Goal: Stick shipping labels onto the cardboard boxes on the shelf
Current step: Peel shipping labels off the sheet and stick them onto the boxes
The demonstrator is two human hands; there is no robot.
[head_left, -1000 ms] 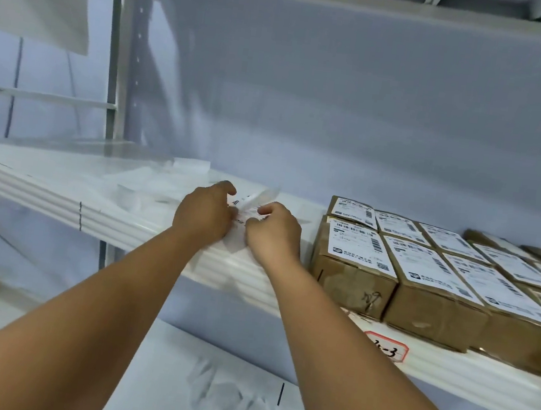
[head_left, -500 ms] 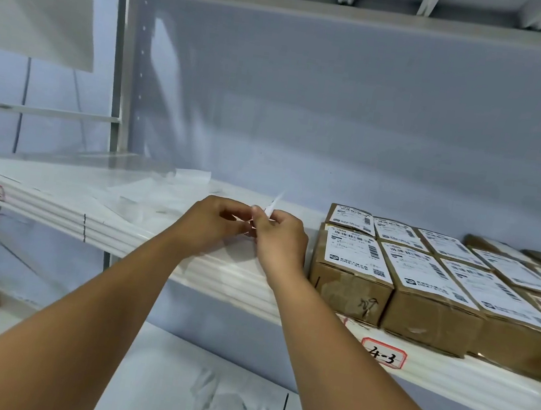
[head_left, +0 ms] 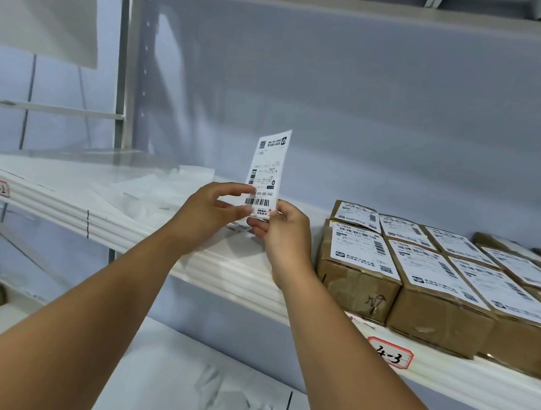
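A white shipping label (head_left: 267,170) stands upright above the white shelf (head_left: 226,268), printed side toward me, barcodes near its lower end. My left hand (head_left: 206,213) pinches its lower left edge and my right hand (head_left: 283,237) pinches its lower right corner. To the right, several brown cardboard boxes (head_left: 355,278) sit in rows on the shelf, each with a white label on top. More label sheets (head_left: 242,228) lie on the shelf just under my hands.
Loose white backing papers (head_left: 148,185) lie on the shelf to the left. A red-framed tag reading 4-3 (head_left: 388,356) is on the shelf front below the boxes. Crumpled papers (head_left: 235,406) lie on the lower shelf. A grey back panel closes the shelf.
Both hands rose from the pile on the shelf, and the label, edge-on half a second ago, now stands peeled free and upright between them.
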